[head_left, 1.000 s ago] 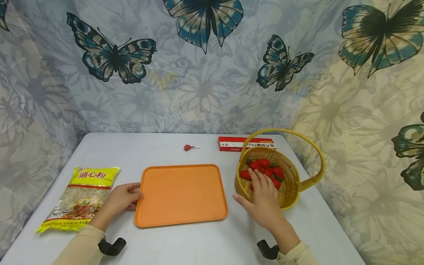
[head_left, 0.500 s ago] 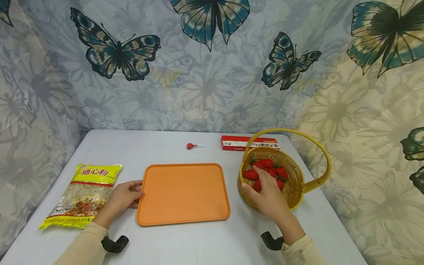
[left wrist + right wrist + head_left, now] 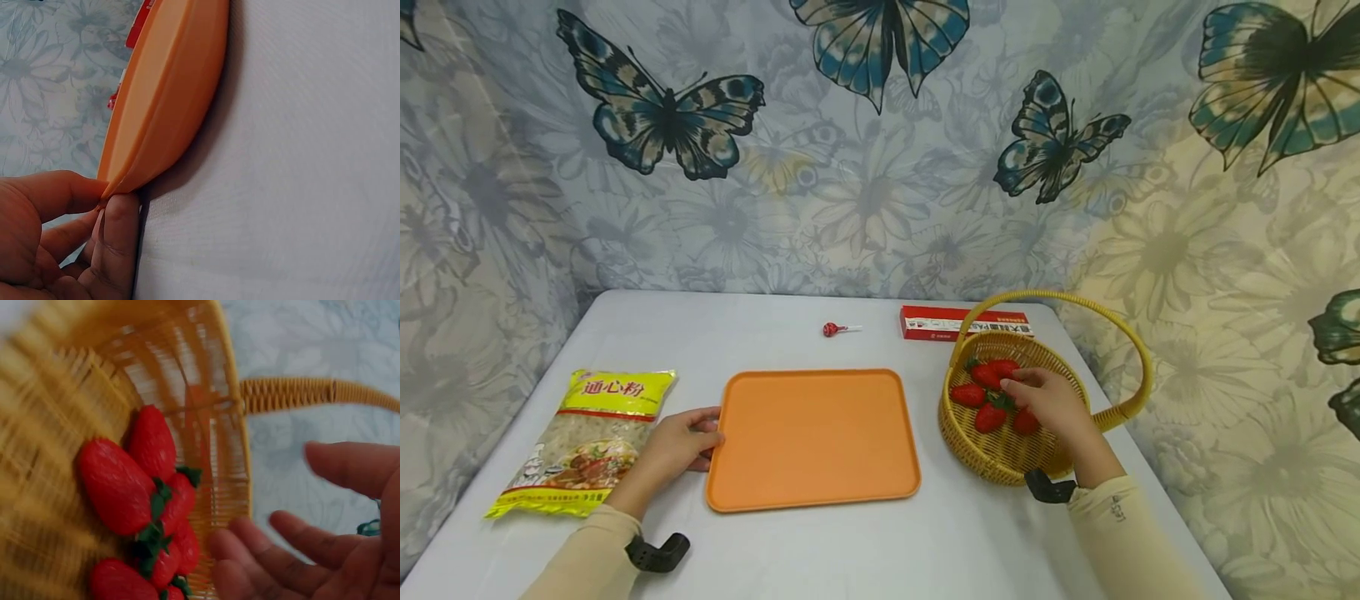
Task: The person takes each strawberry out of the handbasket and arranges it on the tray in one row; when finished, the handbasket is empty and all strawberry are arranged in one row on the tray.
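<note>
An orange rectangular tray (image 3: pixel 812 442) lies on the white table, and my left hand (image 3: pixel 677 450) pinches its left rim. In the left wrist view the thumb is on top of the rim (image 3: pixel 119 184) and fingers (image 3: pixel 119 225) are beneath it. To the right stands a yellow woven basket (image 3: pixel 966 450) with a tall arched handle, holding several red strawberries (image 3: pixel 991 418) with green leaves. My right hand (image 3: pixel 1052 404) is over the basket's right side, fingertips close to the strawberries. In the right wrist view its thumb and fingers are spread apart, nothing between them.
A yellow-and-clear bag of pasta (image 3: pixel 587 442) lies left of the tray, beside the left forearm. Behind the tray are a red lollipop (image 3: pixel 831 330) and a long red box (image 3: pixel 932 323), the box partly behind the basket. Patterned cloth walls (image 3: pixel 865 208) enclose the table.
My right hand has moved from the basket's front left to its right side, uncovering strawberries at the front. The left hand stays on the tray's rim. The head view has shifted slightly.
</note>
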Tool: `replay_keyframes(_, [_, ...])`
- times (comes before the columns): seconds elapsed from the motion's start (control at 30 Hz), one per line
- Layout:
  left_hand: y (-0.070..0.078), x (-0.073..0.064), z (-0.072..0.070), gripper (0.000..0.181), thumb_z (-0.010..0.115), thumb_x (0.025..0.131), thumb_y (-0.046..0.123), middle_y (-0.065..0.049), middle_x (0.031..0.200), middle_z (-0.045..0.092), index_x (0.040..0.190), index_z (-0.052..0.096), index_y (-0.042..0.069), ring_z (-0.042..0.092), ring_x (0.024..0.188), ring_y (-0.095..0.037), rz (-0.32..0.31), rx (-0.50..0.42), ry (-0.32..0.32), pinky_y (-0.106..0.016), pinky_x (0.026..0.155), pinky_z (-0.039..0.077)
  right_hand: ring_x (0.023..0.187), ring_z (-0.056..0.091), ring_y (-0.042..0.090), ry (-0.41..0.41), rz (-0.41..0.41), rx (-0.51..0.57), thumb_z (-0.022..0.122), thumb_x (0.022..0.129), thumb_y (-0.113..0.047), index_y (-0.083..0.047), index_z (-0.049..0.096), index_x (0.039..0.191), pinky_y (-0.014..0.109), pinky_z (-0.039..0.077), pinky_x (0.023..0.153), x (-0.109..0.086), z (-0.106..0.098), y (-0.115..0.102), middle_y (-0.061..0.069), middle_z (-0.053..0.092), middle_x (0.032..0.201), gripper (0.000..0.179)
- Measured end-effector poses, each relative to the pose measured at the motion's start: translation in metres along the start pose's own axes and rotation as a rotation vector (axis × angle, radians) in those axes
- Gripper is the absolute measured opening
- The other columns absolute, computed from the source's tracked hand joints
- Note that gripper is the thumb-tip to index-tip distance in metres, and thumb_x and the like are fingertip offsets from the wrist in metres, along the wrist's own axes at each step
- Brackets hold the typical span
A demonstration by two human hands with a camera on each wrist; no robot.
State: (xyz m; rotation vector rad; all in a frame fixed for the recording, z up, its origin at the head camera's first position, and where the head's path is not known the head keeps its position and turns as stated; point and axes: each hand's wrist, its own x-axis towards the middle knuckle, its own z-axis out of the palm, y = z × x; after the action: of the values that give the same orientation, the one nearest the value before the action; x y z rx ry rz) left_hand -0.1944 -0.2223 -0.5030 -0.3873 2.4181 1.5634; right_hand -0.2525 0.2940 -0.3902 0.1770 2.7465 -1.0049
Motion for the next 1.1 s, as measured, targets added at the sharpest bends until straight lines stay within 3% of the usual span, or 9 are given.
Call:
replay_keyframes(0.33, [0.000, -0.001, 0.002, 0.056, 0.066, 0.091, 0.011, -0.017, 0.109, 0.053, 0.143, 0.046, 0.000, 0.063, 0.075, -0.020, -0.010, -0.026, -0.010, -0.033, 0.061, 0.058, 0.092, 0.065, 0.032, -0.129, 0.045, -0.079, 0.070, 0.090, -0.031, 0.011, 0.056, 0.124, 0.049, 0.050, 0.086, 0.029, -0.001, 0.012, 0.021, 0.064, 0.109, 0.056])
replay_keyframes(0.53, [-0.002, 0.001, 0.002, 0.055, 0.066, 0.091, 0.010, -0.016, 0.108, 0.053, 0.142, 0.047, 0.001, 0.063, 0.074, -0.020, -0.016, -0.031, 0.004, -0.033, 0.061, 0.058, 0.093, 0.065, 0.033, -0.163, 0.074, -0.023, 0.073, 0.088, -0.022, 0.013, 0.055, 0.125, 0.046, 0.054, 0.082, 0.033, 0.004, 0.014, 0.022, 0.063, 0.109, 0.055])
replay_keyframes(0.87, [-0.003, 0.001, 0.000, 0.054, 0.067, 0.091, 0.010, -0.016, 0.107, 0.053, 0.141, 0.048, 0.001, 0.062, 0.073, -0.020, -0.013, -0.040, 0.010, -0.034, 0.060, 0.058, 0.089, 0.064, 0.031, -0.202, 0.122, -0.036, 0.077, 0.084, -0.020, 0.011, 0.056, 0.120, 0.042, 0.056, 0.076, 0.042, 0.014, 0.012, 0.021, 0.059, 0.113, 0.052])
replay_keyframes(1.1, [-0.003, 0.002, 0.002, 0.054, 0.067, 0.090, 0.009, -0.015, 0.108, 0.054, 0.141, 0.049, 0.002, 0.062, 0.073, -0.020, -0.017, -0.022, 0.022, -0.034, 0.060, 0.058, 0.088, 0.065, 0.025, -0.251, 0.131, -0.023, 0.079, 0.082, -0.019, 0.011, 0.054, 0.117, 0.041, 0.055, 0.080, 0.049, 0.022, 0.015, 0.017, 0.061, 0.106, 0.052])
